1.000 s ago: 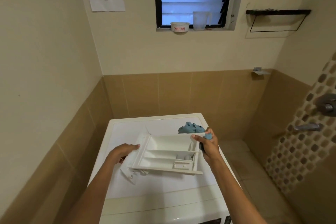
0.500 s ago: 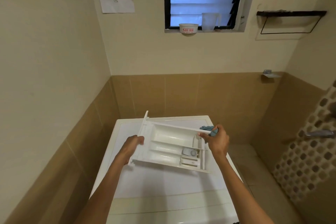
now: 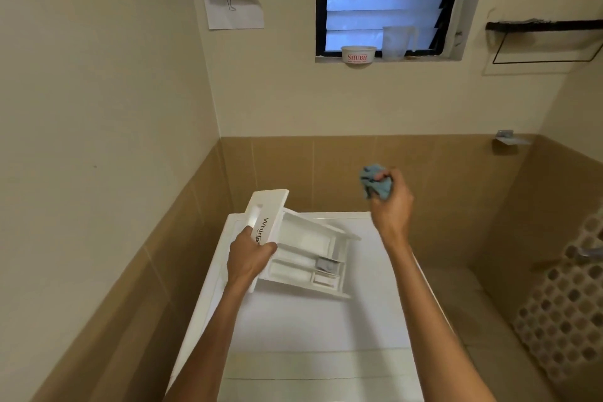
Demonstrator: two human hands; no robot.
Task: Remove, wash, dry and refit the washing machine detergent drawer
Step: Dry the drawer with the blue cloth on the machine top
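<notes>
Step in hand: drying, by the look of it. The detergent drawer (image 3: 306, 251) is out of the machine & held tilted over the washing machine top (image 3: 310, 330), open side toward the camera. Can't tell if its low edge touches the top or hangs just above.

L hand (image 3: 249, 258): grip wrapped round the lower end of the front panel (image 3: 266, 215), the end w/ the brand lettering, carrying the whole drawer alone.

R hand (image 3: 391, 206): grip closed on a bunched blue cloth (image 3: 375, 184), raised above & to the right of the drawer, well apart, not touching it.

Compartments look white & clean; too blurred to judge wet vs dry. A grey insert (image 3: 326, 264) sits in the near-right section.

Next, prob.: bring the cloth down into the compartments, work the corners & round the insert, L hand steadying vs the push. A one-end hold means leverage, so the drawer could twist or slip if pressed hard. After that, refit. The drawer slot isn't in view, so alignment can't be judged yet.
</notes>
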